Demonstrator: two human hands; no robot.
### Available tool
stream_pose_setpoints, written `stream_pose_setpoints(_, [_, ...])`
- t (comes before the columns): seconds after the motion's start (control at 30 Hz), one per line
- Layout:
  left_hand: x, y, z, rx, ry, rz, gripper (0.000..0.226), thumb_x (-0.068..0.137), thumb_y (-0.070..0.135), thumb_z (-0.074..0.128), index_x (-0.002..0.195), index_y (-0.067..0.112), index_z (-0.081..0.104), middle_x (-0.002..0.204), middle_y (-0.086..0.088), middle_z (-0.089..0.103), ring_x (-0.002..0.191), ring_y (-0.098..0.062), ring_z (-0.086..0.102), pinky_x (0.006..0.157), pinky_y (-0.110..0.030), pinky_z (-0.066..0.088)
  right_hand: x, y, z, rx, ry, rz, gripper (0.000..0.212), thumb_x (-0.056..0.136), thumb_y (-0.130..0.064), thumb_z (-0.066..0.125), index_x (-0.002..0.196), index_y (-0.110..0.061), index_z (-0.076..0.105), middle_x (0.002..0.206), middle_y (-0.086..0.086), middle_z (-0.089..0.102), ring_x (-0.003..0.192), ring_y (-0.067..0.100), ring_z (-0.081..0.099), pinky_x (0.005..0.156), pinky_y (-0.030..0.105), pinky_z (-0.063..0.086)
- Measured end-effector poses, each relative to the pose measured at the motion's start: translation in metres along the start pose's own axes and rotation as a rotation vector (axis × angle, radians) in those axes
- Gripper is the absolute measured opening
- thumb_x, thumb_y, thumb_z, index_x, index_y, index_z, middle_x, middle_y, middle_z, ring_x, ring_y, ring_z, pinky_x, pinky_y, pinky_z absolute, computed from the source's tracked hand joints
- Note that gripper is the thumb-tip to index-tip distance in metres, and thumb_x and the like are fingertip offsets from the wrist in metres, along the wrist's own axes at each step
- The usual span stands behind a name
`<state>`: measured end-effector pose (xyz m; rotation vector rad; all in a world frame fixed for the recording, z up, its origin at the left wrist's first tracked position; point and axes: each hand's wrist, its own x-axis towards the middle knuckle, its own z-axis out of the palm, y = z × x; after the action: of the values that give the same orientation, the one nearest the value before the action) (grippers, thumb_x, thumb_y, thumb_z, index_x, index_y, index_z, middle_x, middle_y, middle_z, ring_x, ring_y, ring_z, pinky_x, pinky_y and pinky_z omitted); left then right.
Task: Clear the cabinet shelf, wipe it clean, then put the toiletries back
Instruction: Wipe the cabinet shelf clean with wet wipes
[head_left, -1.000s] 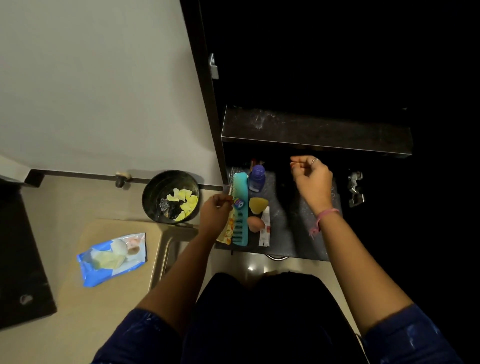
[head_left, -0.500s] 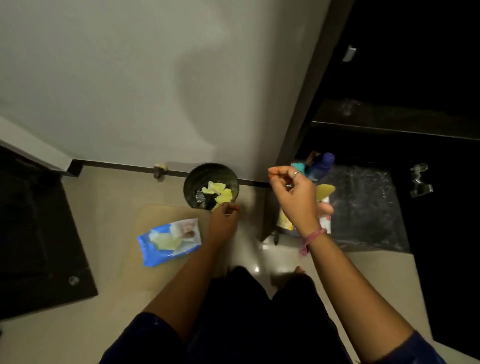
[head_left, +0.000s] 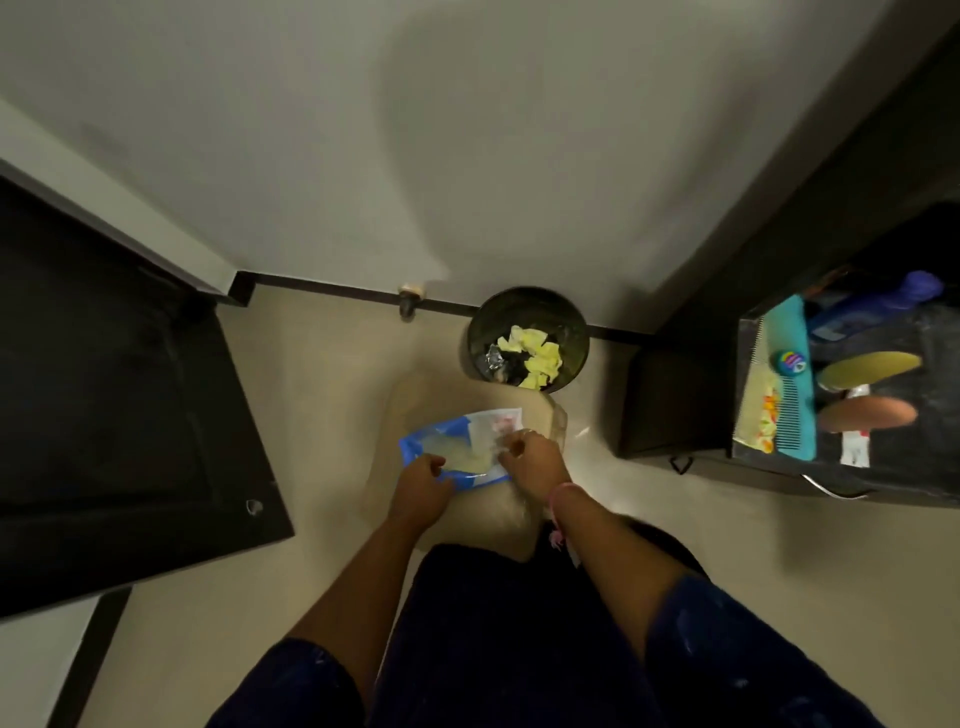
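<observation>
The wipes pack (head_left: 457, 451) lies on a low beige stool (head_left: 452, 512) right under both hands, likely kept there within reach for the wiping step. The left hand (head_left: 422, 480) grips its near edge to pin it down, while the right hand (head_left: 535, 457) seems to pinch at the opening, as if drawing a wipe; blur hides the fingers. Just beyond the hands stands a bin (head_left: 527, 338) with yellow scraps. Well right of the right hand, the toiletries (head_left: 831, 374), comb and bottle among them, crowd the shelf (head_left: 893, 457), not yet cleared.
</observation>
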<state>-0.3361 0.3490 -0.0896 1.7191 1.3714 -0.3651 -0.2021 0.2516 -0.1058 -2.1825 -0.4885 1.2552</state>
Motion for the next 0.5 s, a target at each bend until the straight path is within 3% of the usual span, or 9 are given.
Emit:
stream_pose_setpoints(0.13, [0.023,-0.014,0.009,-0.024,-0.034,-0.020,0.036,0.088,0.005,0.056,0.124,-0.002,0.054,0.128,-0.016,0.057,0.121,-0.026,0.051,0.099,-0.026,0.036,0.018,0.010,0.034,0.012,0.005,0.158,0.031,0.085,-0.023,0.062,0.110,-0.004,0.061,0.114,0.015,0.065,0.107,0.031,0.058,0.081,0.025,0.042])
stream_pose_setpoints(0.3, [0.036,-0.024,0.020,-0.067,-0.068,-0.051,0.034,0.088,0.008,0.058,0.121,0.000,0.056,0.126,-0.014,0.058,0.119,-0.024,0.053,0.100,-0.027,0.037,0.036,0.015,0.054,0.075,0.052,0.221,0.045,0.087,-0.036,0.061,0.121,-0.007,0.057,0.117,0.012,0.064,0.107,0.028,0.058,0.080,0.024,0.039])
stream_pose_setpoints(0.43, [0.040,-0.032,0.017,-0.156,-0.062,-0.090,0.033,0.088,0.009,0.057,0.121,0.003,0.057,0.124,-0.011,0.059,0.118,-0.024,0.053,0.102,-0.031,0.038,0.039,0.012,0.059,0.070,0.033,0.220,0.032,0.087,-0.027,0.060,0.107,-0.003,0.064,0.107,0.013,0.066,0.102,0.027,0.060,0.077,0.024,0.039])
stream_pose_setpoints(0.5, [0.042,-0.035,0.014,-0.204,-0.045,-0.099,0.032,0.088,0.009,0.057,0.119,0.004,0.058,0.119,-0.010,0.061,0.114,-0.024,0.055,0.101,-0.034,0.041,0.035,0.009,0.060,0.148,0.001,0.213,0.021,0.084,-0.023,0.062,0.093,-0.004,0.067,0.092,0.012,0.066,0.090,0.024,0.060,0.072,0.024,0.040])
